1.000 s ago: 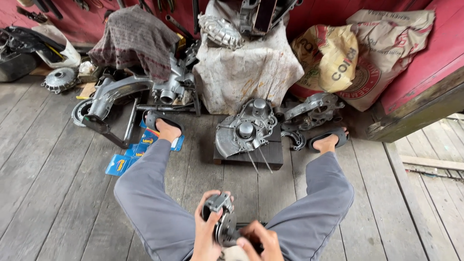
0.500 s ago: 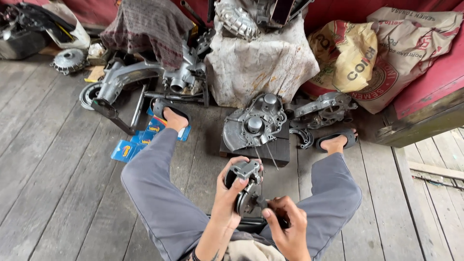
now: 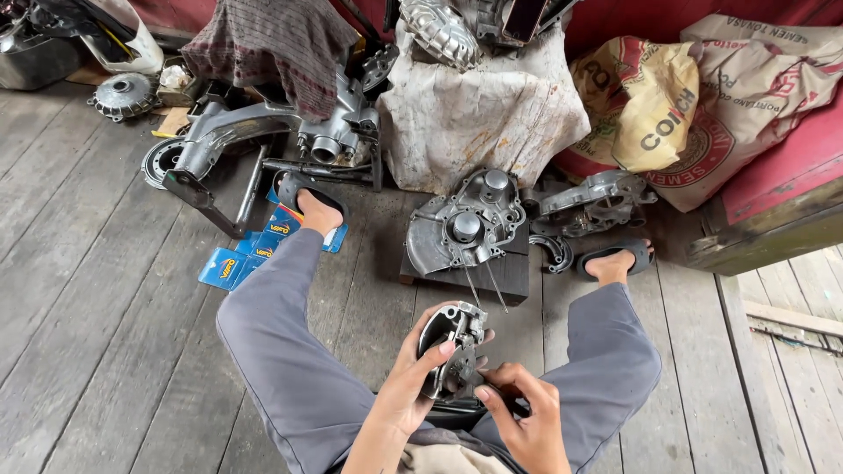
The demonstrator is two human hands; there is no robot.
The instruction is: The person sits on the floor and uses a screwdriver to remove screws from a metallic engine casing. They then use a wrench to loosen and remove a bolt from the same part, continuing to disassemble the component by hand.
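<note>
I sit on a wooden plank floor with my legs in grey trousers spread apart. My left hand (image 3: 411, 377) grips a small grey metal engine part (image 3: 450, 349) and holds it upright between my knees. My right hand (image 3: 525, 414) is closed on a dark tool or piece at the lower edge of that part; what it holds is partly hidden by the fingers. Just beyond my hands an aluminium engine case (image 3: 465, 226) lies on a dark wooden block (image 3: 509, 279), with thin rods sticking out toward me.
A second engine cover (image 3: 597, 204) and a brake shoe (image 3: 553, 253) lie by my right foot. Blue packets (image 3: 241, 259) lie near my left foot. A swingarm and engine assembly (image 3: 263, 140), a cloth-draped pile (image 3: 479, 105), sacks (image 3: 694, 96) and a red wall stand behind.
The camera has tilted down and closer. My hands with the metal part have stayed between my knees; the right hand has shifted under the part.
</note>
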